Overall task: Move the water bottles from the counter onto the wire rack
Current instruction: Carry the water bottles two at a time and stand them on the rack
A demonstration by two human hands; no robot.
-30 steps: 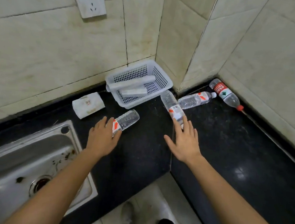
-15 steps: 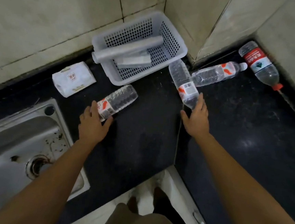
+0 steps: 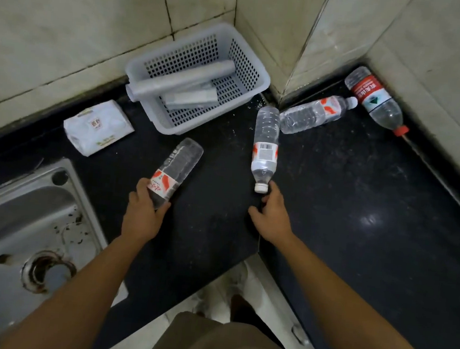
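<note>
One head-worn camera looks steeply down, close over the black corner counter [image 3: 361,191]

Bare black counter [image 3: 360,202] lies open right of the right hand [image 3: 272,215]; the white basket [image 3: 247,92], tissue pack [image 3: 98,128] and sink [image 3: 25,212] crowd the left and rear.

Black shiny counter [image 3: 359,213] fills a corner w/ pale tiled walls [image 3: 68,35] on both sides. Metal sink [image 3: 23,239] sits at the left, w/ dark spots near the drain. Light floor [image 3: 229,294] shows below the counter edge. A bright light spot glints on the right.
</note>
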